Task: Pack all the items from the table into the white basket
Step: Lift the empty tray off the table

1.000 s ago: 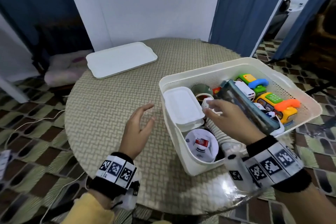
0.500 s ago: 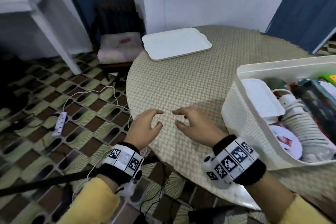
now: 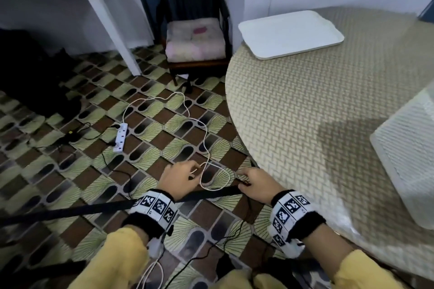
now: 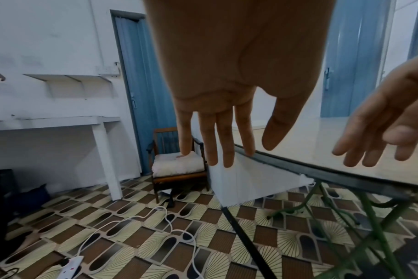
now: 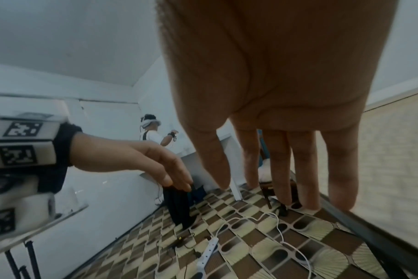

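two hands hung side by side in the air past the near edge of a round table, above a patterned floor. the left hand (image 3: 178, 177) had its fingers (image 4: 223, 139) straight and loosely spread, pointing down and forward, holding nothing. the right hand (image 3: 257, 185), just beside it, was likewise relaxed, its fingers (image 5: 298, 169) hanging straight and apart, with nothing in them. both wrists wore black bands with white blocks printed in black square codes, and yellow sleeves (image 3: 117, 258) showed behind them.

under the hands lay a floor (image 3: 70, 171) of brown and pale green tiles. a white cable (image 3: 202, 124) looped across it to a white power strip (image 3: 121, 134), with thin black leads near it.

to the right stood the round table (image 3: 305, 112), covered in a cream woven-look cloth. the white basket (image 3: 408, 148) sat at the table's right side, only its ribbed near corner in the head view; its contents could not be seen. nothing else lay on the visible near part of the table.

at the table's far edge rested a flat white tray (image 3: 291, 34), bare on top. beyond the table's left side stood a dark wooden chair (image 3: 195, 30) with a pale cushion. left of it was a white desk leg (image 3: 110, 30) under a white top, against a white wall. the right wrist view showed another person (image 5: 153, 134) standing in the distance, wearing a headset and facing that wall.
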Motion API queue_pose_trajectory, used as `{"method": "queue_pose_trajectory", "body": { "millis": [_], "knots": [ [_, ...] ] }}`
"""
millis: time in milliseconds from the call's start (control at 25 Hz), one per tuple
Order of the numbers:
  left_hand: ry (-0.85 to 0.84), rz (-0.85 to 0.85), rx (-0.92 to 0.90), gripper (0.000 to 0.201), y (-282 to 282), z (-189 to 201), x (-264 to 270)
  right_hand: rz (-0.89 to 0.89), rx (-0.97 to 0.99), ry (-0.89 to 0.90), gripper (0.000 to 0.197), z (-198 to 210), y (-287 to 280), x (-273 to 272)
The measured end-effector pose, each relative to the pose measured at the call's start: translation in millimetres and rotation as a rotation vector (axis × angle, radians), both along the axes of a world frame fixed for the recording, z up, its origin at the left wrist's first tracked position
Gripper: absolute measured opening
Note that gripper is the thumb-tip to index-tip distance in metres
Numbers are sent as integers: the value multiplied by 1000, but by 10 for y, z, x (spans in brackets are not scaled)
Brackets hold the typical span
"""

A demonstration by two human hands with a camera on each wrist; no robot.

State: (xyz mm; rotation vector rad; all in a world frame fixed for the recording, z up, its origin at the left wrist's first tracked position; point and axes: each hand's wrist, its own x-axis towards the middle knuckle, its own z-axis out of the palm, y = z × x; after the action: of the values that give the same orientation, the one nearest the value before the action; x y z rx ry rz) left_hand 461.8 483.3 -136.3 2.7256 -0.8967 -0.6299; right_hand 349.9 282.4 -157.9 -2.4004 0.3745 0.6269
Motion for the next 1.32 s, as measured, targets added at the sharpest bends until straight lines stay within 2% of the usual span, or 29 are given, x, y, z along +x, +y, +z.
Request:
{"method": "queue_pose_trajectory", "body": {
  "millis": [160, 320, 600, 840, 1000, 1320],
  "knots": [
    [14, 6, 19, 35, 128, -65, 249, 23, -46, 38, 50, -124, 132, 253],
    [40, -10, 37, 37, 24, -109, 592, 46, -68, 20, 46, -129, 110, 674],
    [77, -50, 63, 34, -457, -74, 1433, -21, -115, -79, 48, 50, -404, 1556],
    [107, -81, 63, 35, -1087, 90, 2124, -149, -117, -76, 46, 190, -1144, 2112],
    [156, -119, 66, 31, -1407, 25, 2554, -254, -92, -24, 46, 139, -1545, 2253],
    [232, -187, -112, 24, -2369, -162, 3423, -554, -51, -31, 39, -98, -2179, 2524]
  ]
}}
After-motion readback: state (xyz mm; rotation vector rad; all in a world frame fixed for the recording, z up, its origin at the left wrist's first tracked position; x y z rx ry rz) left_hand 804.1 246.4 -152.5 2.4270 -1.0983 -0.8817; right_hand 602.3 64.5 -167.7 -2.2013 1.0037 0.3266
